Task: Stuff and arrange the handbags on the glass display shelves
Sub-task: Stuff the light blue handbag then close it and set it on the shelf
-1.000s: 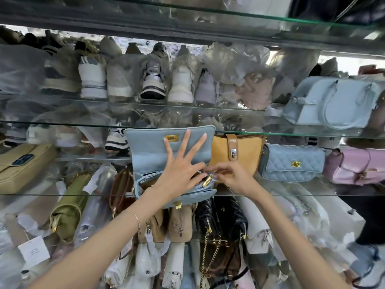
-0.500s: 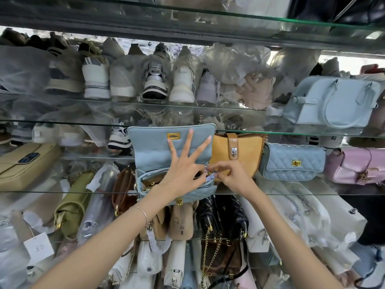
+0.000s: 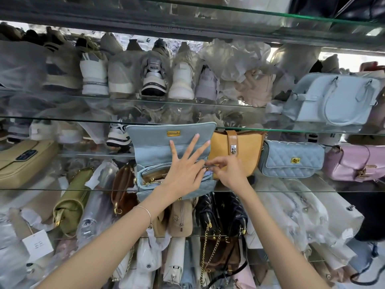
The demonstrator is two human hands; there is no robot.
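Five handbags are sitting along the middle glass shelf (image 3: 291,191): one beige bag (image 3: 23,159), one open blue bag (image 3: 154,151), one mustard bag (image 3: 245,151), one quilted blue bag (image 3: 291,159) and one pink bag (image 3: 352,163). One pale blue handbag (image 3: 333,101) is lying at the right end of the shelf above (image 3: 291,130). At least six sneakers (image 3: 154,78) are lining up to its left.

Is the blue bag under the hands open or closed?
Open. The blue bag has its flap lifted upright, and a gold chain shows inside.
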